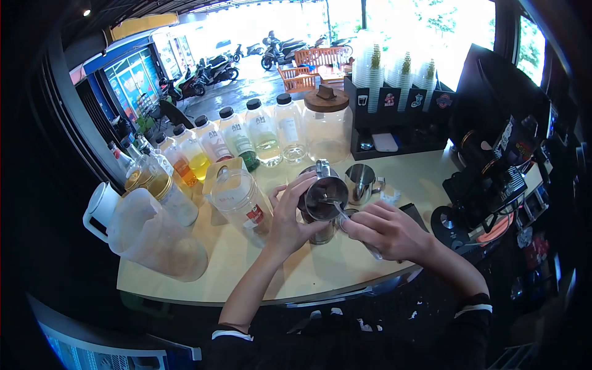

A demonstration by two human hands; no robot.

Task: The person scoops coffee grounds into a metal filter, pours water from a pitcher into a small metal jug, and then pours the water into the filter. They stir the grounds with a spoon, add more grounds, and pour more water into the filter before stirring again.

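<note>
My left hand is wrapped around a steel milk pitcher, tipped so that its mouth faces me. In my right hand is a metal spoon, its far end inside the pitcher's mouth. Under the tilted pitcher stands a cup, mostly hidden by the pitcher and my fingers; its contents cannot be seen. A second steel pitcher stands upright just behind my right hand. Left of my left hand is a clear lidded container with a red label.
A large translucent jug stands at the left of the counter. Several black-capped bottles line the back, beside a wooden-lidded jar. A black rack holds stacked plastic cups. Dark equipment fills the right side.
</note>
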